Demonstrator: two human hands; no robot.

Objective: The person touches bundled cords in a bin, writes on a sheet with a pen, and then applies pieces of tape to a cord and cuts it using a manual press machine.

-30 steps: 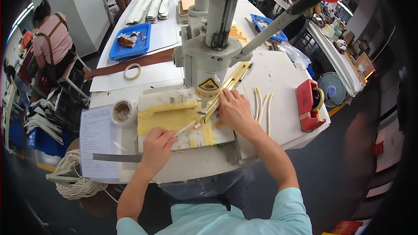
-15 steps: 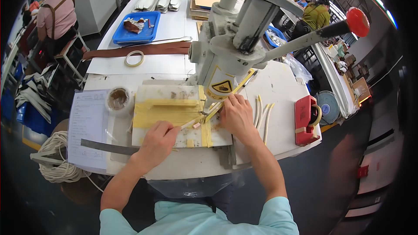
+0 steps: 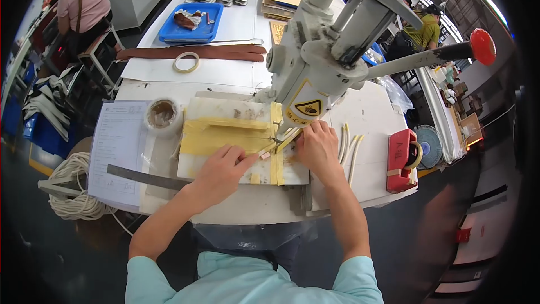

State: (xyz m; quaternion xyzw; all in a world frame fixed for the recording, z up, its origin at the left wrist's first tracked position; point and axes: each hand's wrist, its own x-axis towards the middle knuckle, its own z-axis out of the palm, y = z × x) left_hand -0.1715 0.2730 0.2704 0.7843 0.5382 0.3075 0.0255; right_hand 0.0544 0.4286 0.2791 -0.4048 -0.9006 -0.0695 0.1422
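Observation:
The hand press (image 3: 323,73) stands over a white board (image 3: 230,171) with yellow tape (image 3: 219,138) on it. Its narrow tip meets pale cord pieces (image 3: 288,134) near the board's right side. My left hand (image 3: 222,171) is closed, thumb and finger pinched at the near end of a cord piece left of the tip. A small pinkish block (image 3: 265,156) lies beside that thumb. Close to the press tip on the right, my right hand (image 3: 319,149) has its fingers bent around the pale cord; its fingertips are partly hidden.
Several loose cord pieces (image 3: 350,149) lie right of my right hand, near a red tape dispenser (image 3: 396,163). On the left are a tape roll (image 3: 163,117), a printed sheet (image 3: 117,152) and a steel ruler (image 3: 146,176). The press lever (image 3: 419,59) juts out rightward.
My left hand has moved closer to the press tip, and less cord shows between the two. My right hand stays beside the tip. The whole view has shifted slightly.

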